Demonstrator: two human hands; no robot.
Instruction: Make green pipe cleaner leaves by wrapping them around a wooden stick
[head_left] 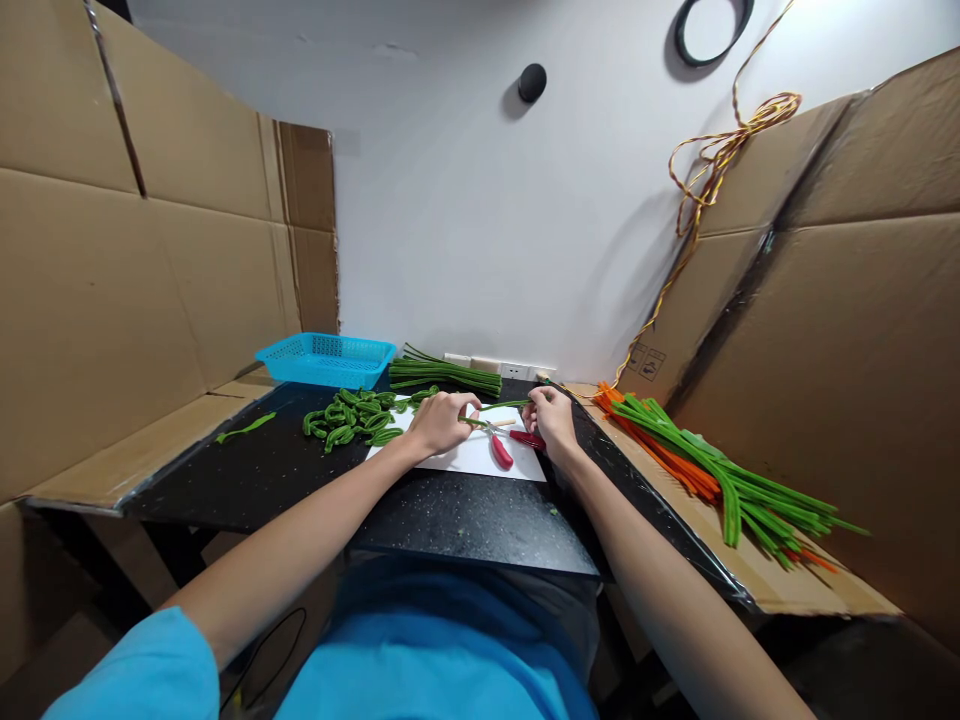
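A dark green pipe cleaner (504, 405) stretches between my hands above a white sheet (457, 460). My left hand (442, 422) is closed on its left part, thumb and fingers pinched together. At the other end my right hand (552, 415) pinches it too. Red-handled pliers (501, 452) lie on the sheet between my hands, near the right fingers. A short pale stick (506, 422) shows just behind them. Left of my left hand lies a pile of looped green pipe cleaner pieces (349, 415); some reach onto the sheet.
A blue plastic basket (326, 375) stands at the back left. Straight green pipe cleaners (442, 374) lie bundled near the wall. Bright green strips (720, 470) and orange strips (667, 460) rest at right. Cardboard walls (840, 330) flank the black table (480, 515).
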